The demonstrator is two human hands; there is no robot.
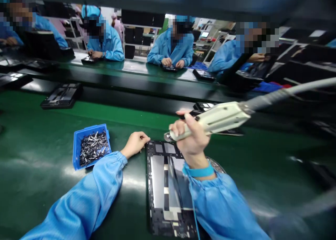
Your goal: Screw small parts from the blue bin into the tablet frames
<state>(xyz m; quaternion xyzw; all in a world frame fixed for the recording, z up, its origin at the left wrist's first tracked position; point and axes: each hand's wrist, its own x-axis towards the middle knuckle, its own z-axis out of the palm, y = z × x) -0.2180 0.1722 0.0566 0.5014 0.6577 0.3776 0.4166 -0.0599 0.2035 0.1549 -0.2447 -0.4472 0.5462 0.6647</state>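
- Two blue sleeves (pixel 86 194) reach in from the bottom edge, one on each side of the black tablet frame (pixel 160 184), which lies on the green bench (pixel 39 194).
- One right hand (pixel 190 138) is closed firmly around a cream electric screwdriver (pixel 210 121), above the frame's top edge; one grey cable (pixel 288 93) runs from it toward the upper right.
- One blue wristband (pixel 198 170) circles the right wrist.
- One left hand (pixel 135 144) lies open and empty just beside the frame's top left corner.
- One blue tray (pixel 78 147) sits left of the frame, holding too many small metal parts (pixel 93 148) to count.
- One more black frame (pixel 61 96) lies farther away, beyond the tray.
- Four co-workers in blue smocks (pixel 172 49) sit well beyond the frame, across a second bench (pixel 136 70).
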